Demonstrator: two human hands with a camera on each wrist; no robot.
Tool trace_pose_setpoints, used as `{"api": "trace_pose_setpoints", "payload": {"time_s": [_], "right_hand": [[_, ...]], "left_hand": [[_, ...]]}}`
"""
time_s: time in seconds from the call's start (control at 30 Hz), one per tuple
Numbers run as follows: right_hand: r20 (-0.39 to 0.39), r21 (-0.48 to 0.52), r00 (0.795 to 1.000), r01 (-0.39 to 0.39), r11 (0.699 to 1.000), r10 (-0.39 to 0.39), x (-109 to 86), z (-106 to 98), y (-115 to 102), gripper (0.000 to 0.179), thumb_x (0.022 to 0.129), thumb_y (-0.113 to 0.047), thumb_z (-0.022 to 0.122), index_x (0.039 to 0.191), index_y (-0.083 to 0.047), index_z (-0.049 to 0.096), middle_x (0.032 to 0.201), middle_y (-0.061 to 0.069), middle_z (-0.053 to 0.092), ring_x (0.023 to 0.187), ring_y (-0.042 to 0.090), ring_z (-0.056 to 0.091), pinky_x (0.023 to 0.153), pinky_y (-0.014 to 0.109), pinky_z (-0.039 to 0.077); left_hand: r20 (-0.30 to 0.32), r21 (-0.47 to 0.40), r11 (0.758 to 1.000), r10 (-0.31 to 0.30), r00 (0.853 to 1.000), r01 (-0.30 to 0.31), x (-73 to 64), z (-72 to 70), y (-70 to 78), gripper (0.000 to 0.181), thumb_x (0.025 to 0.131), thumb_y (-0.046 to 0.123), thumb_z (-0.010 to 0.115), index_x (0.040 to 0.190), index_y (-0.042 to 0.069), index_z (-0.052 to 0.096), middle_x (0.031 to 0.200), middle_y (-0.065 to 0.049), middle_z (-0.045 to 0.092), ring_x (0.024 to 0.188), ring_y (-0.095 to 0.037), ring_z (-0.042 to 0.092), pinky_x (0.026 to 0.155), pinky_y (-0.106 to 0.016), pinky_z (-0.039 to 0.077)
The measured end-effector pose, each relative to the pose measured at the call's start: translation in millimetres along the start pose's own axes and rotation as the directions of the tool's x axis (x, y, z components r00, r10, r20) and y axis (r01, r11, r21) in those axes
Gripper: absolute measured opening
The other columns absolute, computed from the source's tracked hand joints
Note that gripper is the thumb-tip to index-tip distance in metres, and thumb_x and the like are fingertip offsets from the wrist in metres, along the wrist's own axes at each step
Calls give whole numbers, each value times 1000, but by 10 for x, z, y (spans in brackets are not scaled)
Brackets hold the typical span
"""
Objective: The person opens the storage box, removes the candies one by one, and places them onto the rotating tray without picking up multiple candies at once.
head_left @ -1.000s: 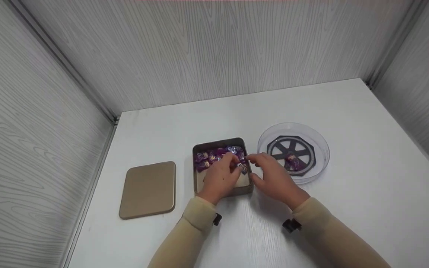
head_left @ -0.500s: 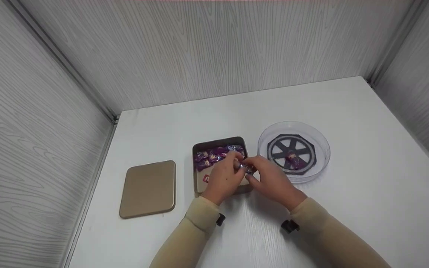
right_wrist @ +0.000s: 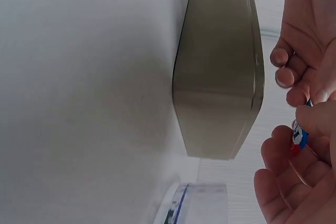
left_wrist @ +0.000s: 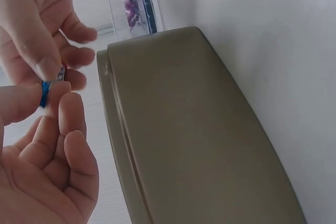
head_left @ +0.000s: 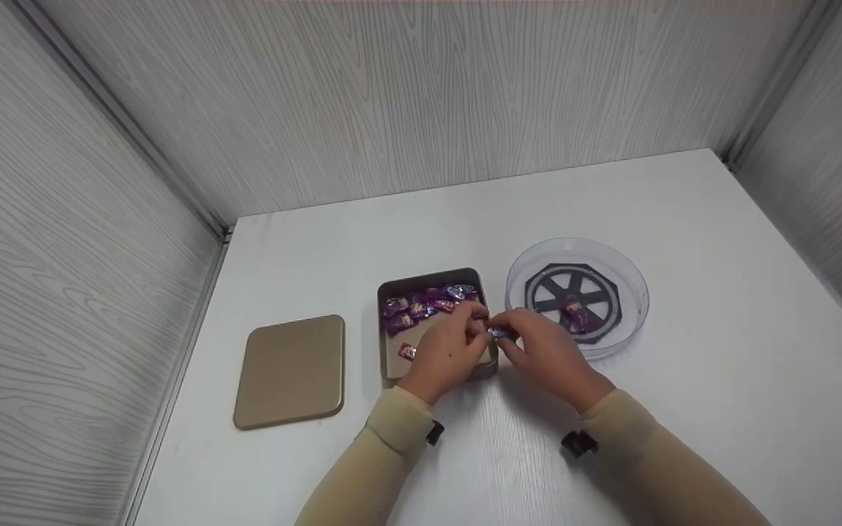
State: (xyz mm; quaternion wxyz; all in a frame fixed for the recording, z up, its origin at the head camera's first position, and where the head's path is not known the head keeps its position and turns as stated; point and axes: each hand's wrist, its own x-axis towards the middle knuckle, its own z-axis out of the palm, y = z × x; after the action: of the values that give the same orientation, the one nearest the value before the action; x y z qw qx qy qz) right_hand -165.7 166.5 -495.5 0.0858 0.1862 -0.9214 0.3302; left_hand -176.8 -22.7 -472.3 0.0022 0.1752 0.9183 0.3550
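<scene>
Both hands meet above the right edge of a square tin (head_left: 384, 354). Between their fingertips is a small wrapped candy (head_left: 498, 334), its wrapper blue, white and red in the right wrist view. My left hand (head_left: 449, 352) pinches one end of this candy (left_wrist: 45, 92) with thumb and fingers. The other end is pinched by my right hand (head_left: 551, 356), just outside the tin's right wall. Purple-wrapped candies (head_left: 400, 323) fill the tin's far part in rows, with blue-and-white ones at the back right. A pink-red candy (head_left: 407, 352) lies alone nearer the front. My left hand hides the tin's front right.
The tin's gold-brown lid (head_left: 289, 372) lies flat to the left. On the right stands a round clear dish (head_left: 636, 321) with a dark wheel-like pattern and purple candy (head_left: 580, 315) in it. Wood-grain panels (head_left: 421, 102) enclose the white table at the back and sides.
My right hand has come from the tin's edge to the candy in my left hand. Both hands have then shifted slightly right with it, and the pink-red candy has come into view.
</scene>
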Motion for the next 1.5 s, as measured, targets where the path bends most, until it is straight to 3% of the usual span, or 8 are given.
{"api": "trace_pose_setpoints", "payload": {"time_s": [0.37,0.73,1.0,1.2,1.5], "right_hand": [[1,13,984,-180,984,180,8,-372,455,28,95,-13,66,122,-8,67,114,8,68,103,25,63,90,48,50],[-20,-118,947,-320,940,320,-39,-564,889,24,96,-12,61,119,-7,66,111,13,69,99,32,64,84,55,50],[10,-218,942,-324,920,335,-93,-561,1016,27,93,-8,60,118,-3,67,112,19,70,100,40,65,81,59,49],[12,-251,951,-297,921,310,-85,-549,1003,27,90,-6,61,116,-2,68,113,20,68,102,43,63,81,61,47],[-14,-279,962,-265,923,272,-97,-516,988,24,90,-11,64,113,-5,69,111,20,65,101,45,58,79,61,46]], "left_hand": [[7,71,997,-27,1000,26,-29,-21,-88,29,97,25,65,125,19,62,94,11,63,81,-7,58,73,-29,50],[-4,108,993,-39,999,39,-63,-59,-191,28,97,26,64,124,17,64,94,12,67,79,-6,61,72,-31,52],[-14,119,992,-39,999,41,-66,-104,-230,29,98,27,62,125,18,65,93,11,68,73,-5,60,69,-29,51],[-14,143,989,-35,999,37,-62,-120,-238,28,98,28,60,123,18,65,94,10,70,73,-6,61,70,-30,51],[25,228,968,-110,994,101,-26,-149,-312,30,98,28,65,124,15,65,101,4,70,87,-15,65,79,-38,53]]}}
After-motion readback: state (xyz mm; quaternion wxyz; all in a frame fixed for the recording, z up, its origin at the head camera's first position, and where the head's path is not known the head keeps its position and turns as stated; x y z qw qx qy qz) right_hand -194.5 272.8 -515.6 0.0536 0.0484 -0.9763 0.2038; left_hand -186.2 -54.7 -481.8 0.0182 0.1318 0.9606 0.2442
